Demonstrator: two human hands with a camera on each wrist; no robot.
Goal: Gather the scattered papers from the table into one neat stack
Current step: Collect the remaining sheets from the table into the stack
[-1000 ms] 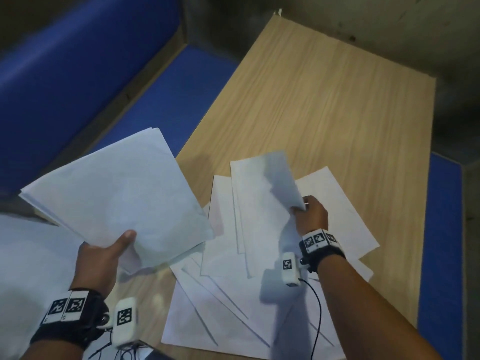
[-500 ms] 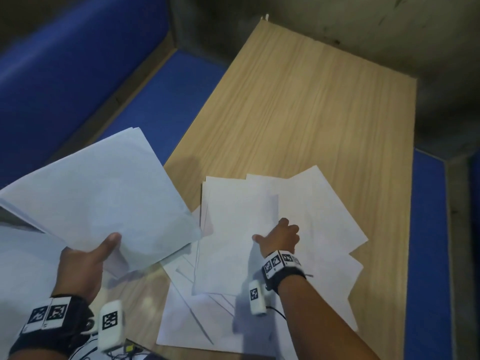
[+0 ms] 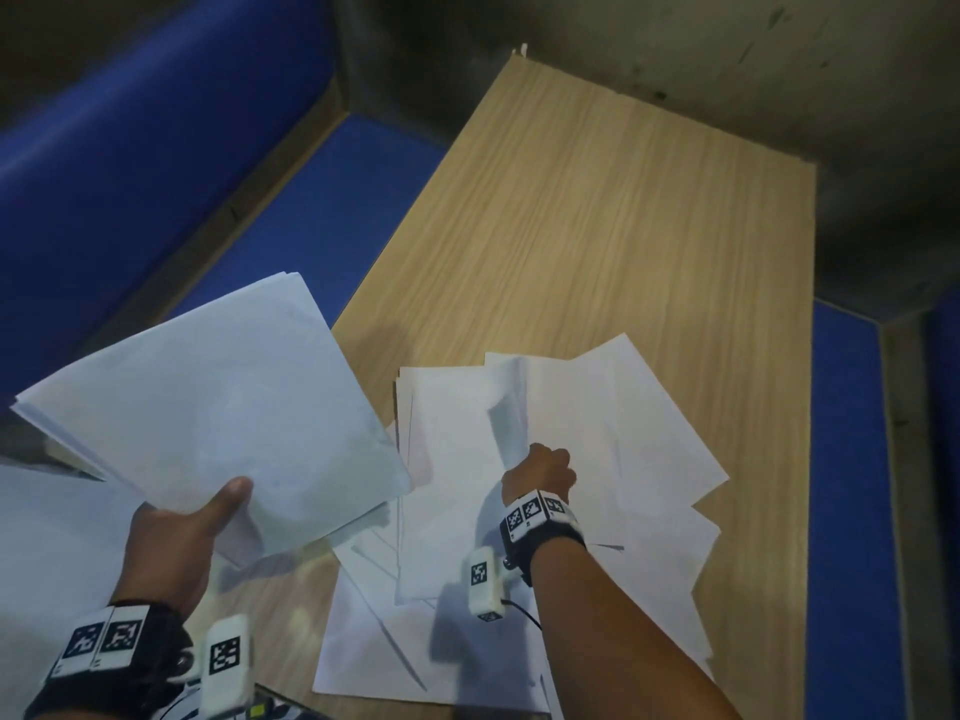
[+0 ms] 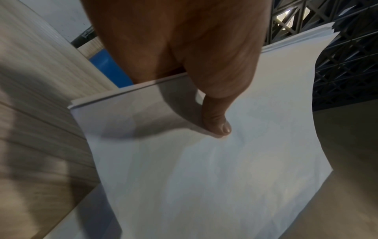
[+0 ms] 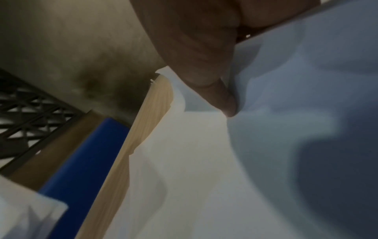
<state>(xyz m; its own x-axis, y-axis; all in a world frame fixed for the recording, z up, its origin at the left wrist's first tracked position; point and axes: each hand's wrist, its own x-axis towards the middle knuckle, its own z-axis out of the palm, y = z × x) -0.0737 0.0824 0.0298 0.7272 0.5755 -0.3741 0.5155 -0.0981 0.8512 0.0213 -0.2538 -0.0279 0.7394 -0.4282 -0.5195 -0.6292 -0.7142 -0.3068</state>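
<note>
My left hand (image 3: 176, 537) holds a stack of white papers (image 3: 218, 413) up off the table at the left, thumb on top; the left wrist view shows the thumb (image 4: 216, 122) pressing the stack of papers (image 4: 225, 161). Several loose white sheets (image 3: 452, 511) lie overlapping on the wooden table (image 3: 623, 226). My right hand (image 3: 540, 467) pinches the near edge of one sheet (image 3: 566, 407) and lifts it so its left side curls up. In the right wrist view the thumb (image 5: 214, 87) presses that lifted sheet (image 5: 296, 113).
A blue padded bench (image 3: 311, 215) runs along the table's left side, and another blue seat (image 3: 852, 485) lies at the right. A dark wall (image 3: 675, 59) closes off the far end. The far half of the tabletop shows bare wood.
One second ago my right hand held a raised sheet; half a second ago it lay on the pile. Now it pinches a sheet and lifts its edge. The left hand's stack stays up.
</note>
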